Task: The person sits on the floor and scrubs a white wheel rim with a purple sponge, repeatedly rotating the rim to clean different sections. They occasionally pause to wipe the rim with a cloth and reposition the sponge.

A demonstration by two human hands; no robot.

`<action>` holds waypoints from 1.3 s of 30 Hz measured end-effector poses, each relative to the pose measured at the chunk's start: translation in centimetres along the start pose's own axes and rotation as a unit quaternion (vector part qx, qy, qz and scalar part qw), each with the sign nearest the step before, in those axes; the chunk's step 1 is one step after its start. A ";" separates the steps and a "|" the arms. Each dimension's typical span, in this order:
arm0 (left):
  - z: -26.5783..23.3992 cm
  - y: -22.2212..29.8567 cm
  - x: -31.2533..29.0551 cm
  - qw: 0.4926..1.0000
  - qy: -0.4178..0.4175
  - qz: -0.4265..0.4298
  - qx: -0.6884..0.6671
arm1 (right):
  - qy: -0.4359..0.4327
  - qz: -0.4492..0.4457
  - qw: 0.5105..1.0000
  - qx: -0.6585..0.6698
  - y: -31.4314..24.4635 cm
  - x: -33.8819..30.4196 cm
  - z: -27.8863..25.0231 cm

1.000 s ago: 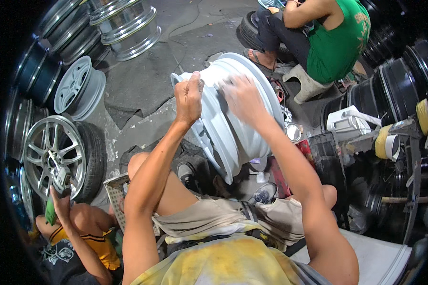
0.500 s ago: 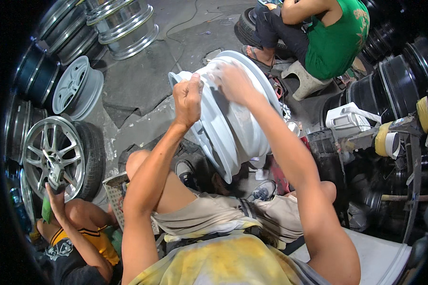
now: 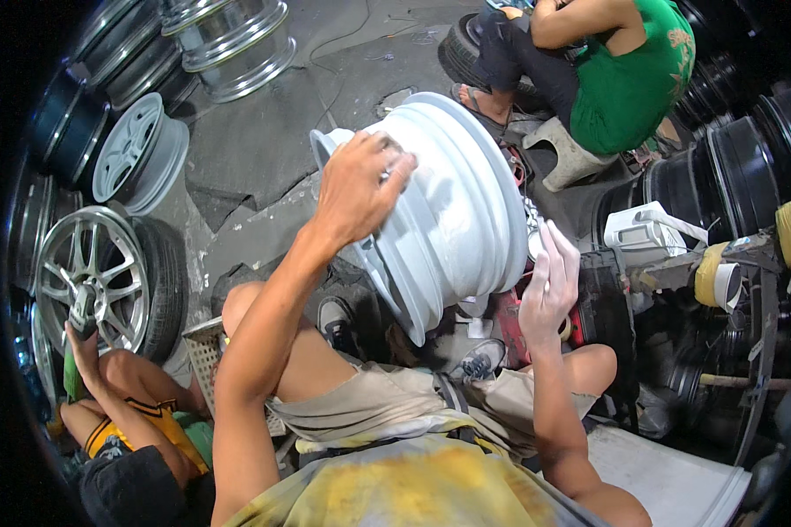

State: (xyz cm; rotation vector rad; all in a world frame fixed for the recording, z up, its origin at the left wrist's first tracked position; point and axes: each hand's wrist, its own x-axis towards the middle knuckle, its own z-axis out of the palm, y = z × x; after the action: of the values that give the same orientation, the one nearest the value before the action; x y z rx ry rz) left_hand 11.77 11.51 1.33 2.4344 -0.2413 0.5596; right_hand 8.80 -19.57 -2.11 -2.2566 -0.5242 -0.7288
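A pale grey-white wheel rim (image 3: 466, 220) stands tilted on edge before my knees, its smooth barrel facing up and right. My left hand (image 3: 360, 186) is over its left flange, fingers loosely bent and apart, slightly blurred; whether the fingertips touch the barrel I cannot tell. Off the rim's lower right side is my right hand (image 3: 549, 285), raised with its fingers stretched upward. White dust coats those fingers, and nothing shows in them.
At left, a person's hand (image 3: 81, 338) works at a silver spoked wheel with a tyre (image 3: 97, 281). Another person in a green top (image 3: 632, 88) sits on a stool (image 3: 562, 154). Stacked rims (image 3: 229, 44) rise behind; black rims (image 3: 720, 176) line the right, near a white plastic piece (image 3: 646, 230).
My right hand has left the rim's barrel and come down to the right, towards me. My left hand has loosened from its closed hold on the flange and shifted slightly right.
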 end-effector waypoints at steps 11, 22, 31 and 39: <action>4.3 7.8 -6.0 0.934 -0.222 0.100 0.261 | -0.057 0.075 0.995 0.043 1.0 1.1 3.0; 2.7 3.2 -1.1 0.944 -0.154 -0.007 0.293 | -0.054 0.067 0.996 0.026 0.9 0.8 3.3; 3.3 3.6 -2.2 0.944 -0.120 0.043 0.303 | -0.054 0.079 0.995 0.030 0.8 0.2 2.9; -0.6 -5.4 3.8 0.983 0.104 -0.132 -0.079 | -0.037 0.071 0.997 0.020 1.2 -1.4 2.7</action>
State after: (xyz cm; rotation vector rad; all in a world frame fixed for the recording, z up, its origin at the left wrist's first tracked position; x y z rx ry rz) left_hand 16.57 16.00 0.53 2.1893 0.1187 0.6426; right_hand 9.34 -18.66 -5.19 -2.2638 -0.4056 -0.5600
